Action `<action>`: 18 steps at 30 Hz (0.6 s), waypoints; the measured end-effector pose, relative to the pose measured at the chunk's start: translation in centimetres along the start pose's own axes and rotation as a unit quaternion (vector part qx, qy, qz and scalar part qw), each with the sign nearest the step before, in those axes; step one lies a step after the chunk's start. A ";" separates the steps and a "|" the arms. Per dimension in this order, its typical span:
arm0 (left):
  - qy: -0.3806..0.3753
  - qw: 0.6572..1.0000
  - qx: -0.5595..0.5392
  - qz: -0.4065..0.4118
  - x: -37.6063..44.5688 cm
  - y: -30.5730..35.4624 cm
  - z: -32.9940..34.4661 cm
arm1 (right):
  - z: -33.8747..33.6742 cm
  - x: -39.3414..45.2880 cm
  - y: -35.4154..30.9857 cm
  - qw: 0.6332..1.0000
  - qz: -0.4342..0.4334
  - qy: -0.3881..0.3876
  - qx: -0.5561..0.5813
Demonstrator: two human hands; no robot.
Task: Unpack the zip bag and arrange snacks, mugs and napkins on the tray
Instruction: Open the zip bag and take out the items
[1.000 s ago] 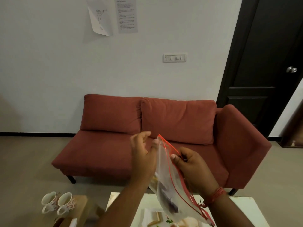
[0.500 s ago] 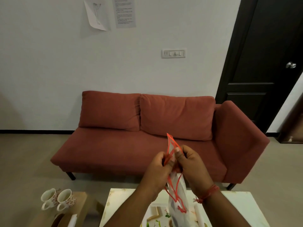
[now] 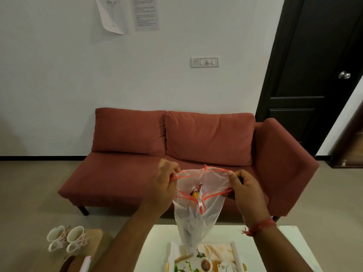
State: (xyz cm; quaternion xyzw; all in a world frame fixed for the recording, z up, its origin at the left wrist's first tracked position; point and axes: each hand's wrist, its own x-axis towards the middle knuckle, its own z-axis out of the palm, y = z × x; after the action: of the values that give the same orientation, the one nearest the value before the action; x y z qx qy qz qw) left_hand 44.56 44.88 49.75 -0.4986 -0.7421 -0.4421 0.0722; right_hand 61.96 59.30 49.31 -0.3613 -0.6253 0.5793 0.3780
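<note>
Now we've got the zip bag (image 3: 198, 211) pulled open above the tray (image 3: 234, 252), left hand (image 3: 164, 190) w/ fingers pinched on the rim at 9 o'clock, right hand (image 3: 245, 191) pinching at 3. Keep the mouth wide, w/ one hand free to lift the snack (image 3: 197, 191). Mugs (image 3: 67, 239) wait at 7.

Both hands hold a clear zip bag (image 3: 198, 216) up over a white table (image 3: 290, 250), pulling its red-edged mouth wide. The left hand (image 3: 163, 185) pinches one end of the rim, the right hand (image 3: 245, 191) the other. A snack (image 3: 196, 192) in a red and yellow wrapper pokes up inside the opening. The bag's bottom hangs down to a tray (image 3: 234, 252) on the table. Two flowered mugs (image 3: 67, 240) stand side by side on a low wooden stand to the left. Behind is a red sofa (image 3: 176, 150) against a white wall.
</note>
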 end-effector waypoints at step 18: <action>-0.093 0.991 0.067 -0.075 2.5 -2.3 -2.1 | 0.8 -3.2 0.7 0.994 0.030 -0.090 -0.057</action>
State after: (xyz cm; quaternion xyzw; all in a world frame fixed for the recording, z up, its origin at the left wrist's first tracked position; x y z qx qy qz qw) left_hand 40.78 44.83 51.01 -0.4745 -0.8088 -0.3473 0.0022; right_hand 62.66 56.16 48.42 -0.3470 -0.6780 0.5837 0.2813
